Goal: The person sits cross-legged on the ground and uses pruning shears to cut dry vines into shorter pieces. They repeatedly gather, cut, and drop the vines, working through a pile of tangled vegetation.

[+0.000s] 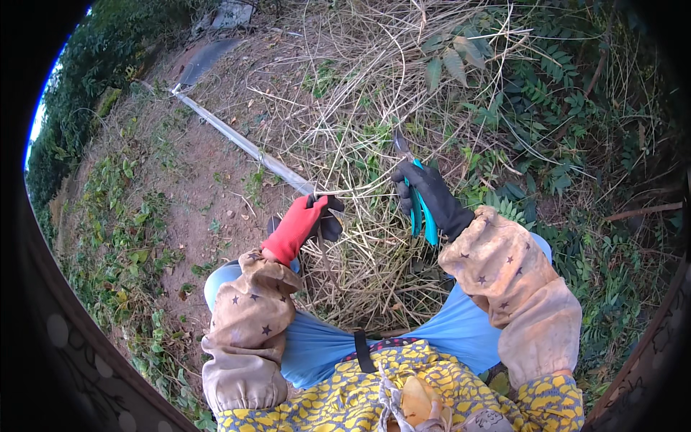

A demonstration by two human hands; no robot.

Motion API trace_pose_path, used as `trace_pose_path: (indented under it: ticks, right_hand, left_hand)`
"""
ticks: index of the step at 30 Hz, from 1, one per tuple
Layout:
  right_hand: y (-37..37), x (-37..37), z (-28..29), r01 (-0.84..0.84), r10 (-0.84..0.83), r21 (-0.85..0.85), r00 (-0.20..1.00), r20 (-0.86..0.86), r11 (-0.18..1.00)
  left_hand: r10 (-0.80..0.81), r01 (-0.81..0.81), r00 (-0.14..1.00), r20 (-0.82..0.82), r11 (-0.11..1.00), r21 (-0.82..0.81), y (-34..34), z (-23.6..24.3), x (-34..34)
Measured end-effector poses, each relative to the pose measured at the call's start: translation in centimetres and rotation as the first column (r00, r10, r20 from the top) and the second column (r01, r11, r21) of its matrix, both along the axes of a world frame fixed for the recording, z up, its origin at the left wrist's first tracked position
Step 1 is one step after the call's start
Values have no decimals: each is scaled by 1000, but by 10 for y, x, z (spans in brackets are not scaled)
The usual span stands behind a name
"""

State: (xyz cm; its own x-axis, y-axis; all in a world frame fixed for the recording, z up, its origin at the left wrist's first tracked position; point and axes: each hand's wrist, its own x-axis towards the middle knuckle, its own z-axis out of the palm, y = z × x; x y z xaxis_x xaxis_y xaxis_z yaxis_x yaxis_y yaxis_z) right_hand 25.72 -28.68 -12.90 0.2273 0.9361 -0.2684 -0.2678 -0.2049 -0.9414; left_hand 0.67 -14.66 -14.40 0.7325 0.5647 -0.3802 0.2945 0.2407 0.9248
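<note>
My left hand (pixel 296 226), in a red and black glove, is closed around thin dry stems. One pale stem (pixel 363 192) runs from it toward the right. My right hand (pixel 437 194), in a black glove, grips pruning shears (pixel 426 216) with teal handles. Their dark blade points away from me into the tangle of dry vines (pixel 353 122); whether the jaws are apart I cannot make out. Between my knees lies a heap of cut, straw-coloured stems (pixel 371 270), just below both hands.
A long pale pole or pipe (pixel 230 135) lies slantwise over bare reddish soil, ending near my left hand. A dark flat slab (pixel 205 61) rests beyond it. Leafy green plants (pixel 561 144) crowd the right side, and low weeds (pixel 129 237) cover the left.
</note>
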Motion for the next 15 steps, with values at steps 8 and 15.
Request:
trace_pose_path:
  ticks: [8, 15]
  right_hand:
    - [3, -7, -27, -3, 150, -229, 765, 627, 973]
    - [-1, -13, -14, 38, 262, -352, 595, 760, 935]
  left_hand:
    - [193, -171, 953, 232, 979, -112, 10, -8, 2]
    - [400, -368, 875, 271, 915, -164, 10, 15, 8]
